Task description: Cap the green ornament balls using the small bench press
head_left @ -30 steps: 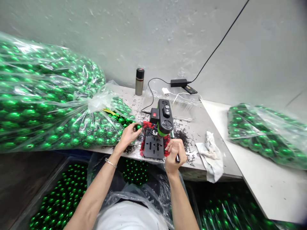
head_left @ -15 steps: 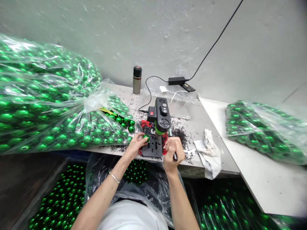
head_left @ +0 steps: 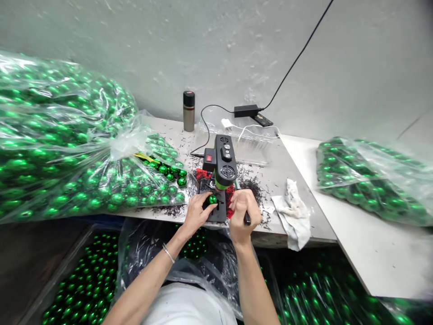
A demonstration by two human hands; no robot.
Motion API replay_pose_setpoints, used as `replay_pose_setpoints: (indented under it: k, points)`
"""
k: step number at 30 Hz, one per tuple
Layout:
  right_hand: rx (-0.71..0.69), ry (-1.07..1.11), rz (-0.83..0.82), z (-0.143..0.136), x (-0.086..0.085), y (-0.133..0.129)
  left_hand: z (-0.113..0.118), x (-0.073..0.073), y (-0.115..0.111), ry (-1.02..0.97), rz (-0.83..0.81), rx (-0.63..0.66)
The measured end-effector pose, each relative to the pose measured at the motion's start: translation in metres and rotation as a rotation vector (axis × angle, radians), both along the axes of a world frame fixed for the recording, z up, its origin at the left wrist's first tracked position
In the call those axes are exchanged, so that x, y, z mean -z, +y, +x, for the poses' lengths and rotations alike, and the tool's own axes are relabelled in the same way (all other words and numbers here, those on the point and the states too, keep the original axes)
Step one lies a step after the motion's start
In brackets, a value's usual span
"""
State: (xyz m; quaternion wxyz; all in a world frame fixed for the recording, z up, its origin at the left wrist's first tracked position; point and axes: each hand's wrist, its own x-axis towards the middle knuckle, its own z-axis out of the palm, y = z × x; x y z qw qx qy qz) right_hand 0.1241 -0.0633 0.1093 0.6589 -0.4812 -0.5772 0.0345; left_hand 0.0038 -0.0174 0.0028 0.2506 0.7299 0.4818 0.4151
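Note:
A small bench drill press, black with a green collar, stands on the table. Under its head, above the slotted black base plate, a shiny green ball is pinched between the thumb and fingers of my left hand. My right hand is wrapped round the press's lever handle, whose black end pokes out below the fist. Red material lies beneath the press, with dark shavings scattered around it. The tip under the press head is hidden.
A large clear bag of green balls fills the left, its mouth spilling some near the press. A bottle, power adapter and clear plastic tray stand behind. A white rag and another bag lie right. Below are bins of balls.
My left hand has shifted slightly right with the green ball, bringing it closer under the press head. My right hand stays on the lever. The whole view has moved a little.

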Motion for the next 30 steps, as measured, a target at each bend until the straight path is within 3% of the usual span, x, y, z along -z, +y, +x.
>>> replay_pose_setpoints:
  k: [5, 13, 17, 21, 25, 27, 30]
  points:
    - [0.007, -0.028, 0.041, -0.001, 0.016, -0.003, 0.002, 0.005, 0.001, 0.004, 0.021, 0.006]
    - [0.037, -0.131, 0.213, 0.003, 0.069, 0.007, 0.002, 0.009, 0.001, 0.015, 0.029, 0.014]
    - [0.048, -0.103, 0.216, 0.002, 0.082, 0.011, 0.003, 0.007, 0.001, -0.007, 0.029, 0.018]
    - [0.018, -0.113, 0.259, 0.004, 0.086, 0.013, 0.003, 0.004, -0.001, -0.026, 0.026, 0.025]
    - [-0.028, -0.297, 0.253, 0.010, 0.081, 0.011, 0.004, 0.002, 0.000, -0.032, 0.022, 0.028]
    - [-0.040, -0.297, 0.247, 0.011, 0.072, 0.008, 0.005, 0.003, 0.002, -0.037, 0.022, 0.027]
    - [-0.023, -0.156, 0.181, 0.010, 0.044, 0.004, 0.005, 0.004, 0.000, -0.054, 0.022, 0.014]
